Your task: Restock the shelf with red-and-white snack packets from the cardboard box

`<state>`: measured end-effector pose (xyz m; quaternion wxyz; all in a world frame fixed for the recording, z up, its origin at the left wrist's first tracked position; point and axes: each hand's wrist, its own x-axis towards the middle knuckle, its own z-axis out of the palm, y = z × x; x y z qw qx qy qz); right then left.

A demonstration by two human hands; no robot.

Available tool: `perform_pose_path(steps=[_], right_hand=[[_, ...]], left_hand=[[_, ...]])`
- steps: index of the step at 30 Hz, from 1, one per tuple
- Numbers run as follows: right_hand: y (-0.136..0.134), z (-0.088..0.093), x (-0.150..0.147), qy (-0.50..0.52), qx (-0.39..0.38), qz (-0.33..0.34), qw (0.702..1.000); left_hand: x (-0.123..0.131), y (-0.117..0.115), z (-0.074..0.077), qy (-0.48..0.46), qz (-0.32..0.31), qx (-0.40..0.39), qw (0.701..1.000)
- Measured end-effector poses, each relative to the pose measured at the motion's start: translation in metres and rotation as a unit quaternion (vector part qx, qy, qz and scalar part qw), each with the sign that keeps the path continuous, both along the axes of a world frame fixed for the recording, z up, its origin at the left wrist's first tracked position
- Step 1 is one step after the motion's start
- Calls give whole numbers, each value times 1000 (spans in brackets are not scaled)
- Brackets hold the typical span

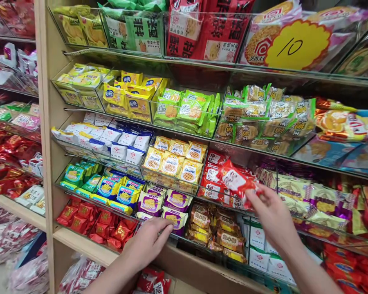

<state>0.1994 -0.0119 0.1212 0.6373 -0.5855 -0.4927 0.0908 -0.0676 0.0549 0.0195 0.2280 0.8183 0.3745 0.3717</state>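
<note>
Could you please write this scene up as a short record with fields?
Right hand: holds a red packet by one end
Behind it: similar packets in a clear bin
Left hand: nearest the purple packets; contact unclear
Left of the similar packets: Cookies packets
Sign: yellow, marked 10, upper right

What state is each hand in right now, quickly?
Left hand: beside the purple packets; whether open or closed cannot be told.
Right hand: closed, holding a red packet.
</note>
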Motion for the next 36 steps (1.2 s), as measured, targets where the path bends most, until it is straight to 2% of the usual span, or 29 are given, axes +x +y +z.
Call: perform_pose_path(steps=[2,5,7,10,18,24,29,36], right_hand=[[35,25,21,-71,-17,-16,997],[86,51,39,-164,-43,-73,983],[113,61,42,-202,-50,-89,974],[135,70,39,-266,-72,-109,955],[140,68,30,-407,-136,-154,890],[136,70,33,-458,-193,-169,851],[135,72,24,-479,-210,-150,839],[150,74,9,-491,-211,-120,836]], left_hand=[[-6,10,-18,78,38,32,996],[-9,15,-39,178,76,98,976],[-8,13,-44,208,87,125,966],[-7,11,-42,219,87,137,962],[-8,11,-41,223,82,133,962],[-8,11,-41,225,82,125,963],[-8,11,-40,236,80,128,960],[-8,10,-41,247,84,136,956]])
